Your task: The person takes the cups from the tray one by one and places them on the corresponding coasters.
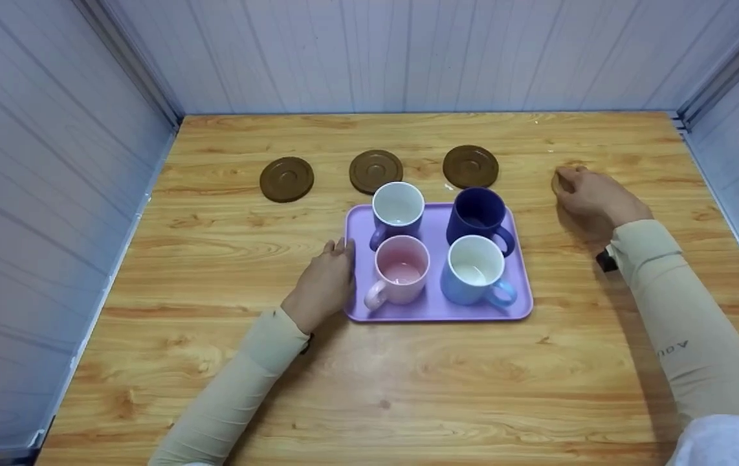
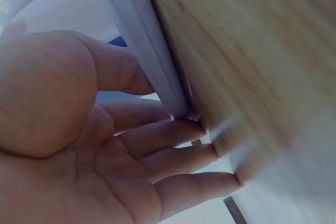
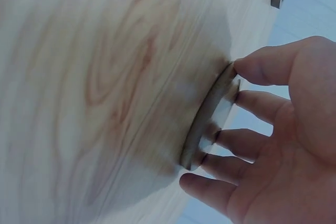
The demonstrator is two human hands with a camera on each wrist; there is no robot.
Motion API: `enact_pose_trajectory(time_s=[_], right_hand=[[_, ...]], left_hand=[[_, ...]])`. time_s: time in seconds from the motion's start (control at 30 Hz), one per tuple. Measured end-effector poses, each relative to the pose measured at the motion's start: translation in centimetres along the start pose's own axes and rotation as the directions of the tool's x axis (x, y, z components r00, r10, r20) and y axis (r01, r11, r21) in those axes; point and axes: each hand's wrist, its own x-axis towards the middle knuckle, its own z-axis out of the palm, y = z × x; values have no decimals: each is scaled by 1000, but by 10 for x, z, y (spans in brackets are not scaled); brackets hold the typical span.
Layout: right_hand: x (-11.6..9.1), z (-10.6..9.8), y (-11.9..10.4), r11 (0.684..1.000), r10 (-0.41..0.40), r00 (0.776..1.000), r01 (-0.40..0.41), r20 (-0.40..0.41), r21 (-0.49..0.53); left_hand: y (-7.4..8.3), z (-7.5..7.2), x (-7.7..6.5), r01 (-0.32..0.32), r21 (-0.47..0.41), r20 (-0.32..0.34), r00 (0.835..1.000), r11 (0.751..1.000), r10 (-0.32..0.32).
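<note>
At the left side of the lilac tray (image 1: 434,309), my left hand (image 1: 321,288) grips the edge; its thumb and fingers lie about the tray rim (image 2: 144,35) in the left wrist view. On the tray stand a pink mug (image 1: 402,290), a light blue mug (image 1: 461,288), a dark blue mug (image 1: 462,228) and a purple-blue mug (image 1: 408,226) with a white inside. To the right of the tray, my right hand (image 1: 593,194) pinches a round brown coaster (image 3: 202,116) by its edge, at the tabletop. The hand hides most of this coaster in the head view.
Three brown round coasters lie in a row behind the tray: a left one (image 1: 286,179), a middle one (image 1: 376,171) and a right one (image 1: 471,166). Panelled walls (image 1: 408,58) border the wooden table (image 1: 382,388) at the back and sides.
</note>
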Motion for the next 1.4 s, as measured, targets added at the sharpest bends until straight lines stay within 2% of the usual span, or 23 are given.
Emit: enact_pose_trajectory(time_s=[0.37, 0.7, 0.93, 1.4], right_hand=[[26, -6, -8, 1000, 11, 999, -12, -47, -13], [41, -10, -9, 1000, 21, 998, -21, -60, 1], [45, -11, -10, 1000, 15, 998, -15, -56, -5], [42, -15, -11, 1000, 7, 997, -5, -72, 26]], left_hand=[[0, 0, 0, 3, -9, -6, 1000, 1000, -3], [1, -2, -1, 0, -7, -17, 1000, 1000, 0], [-1, 0, -1, -30, 18, -41, 999, 999, 31], [0, 0, -2, -13, -4, -43, 999, 1000, 13]])
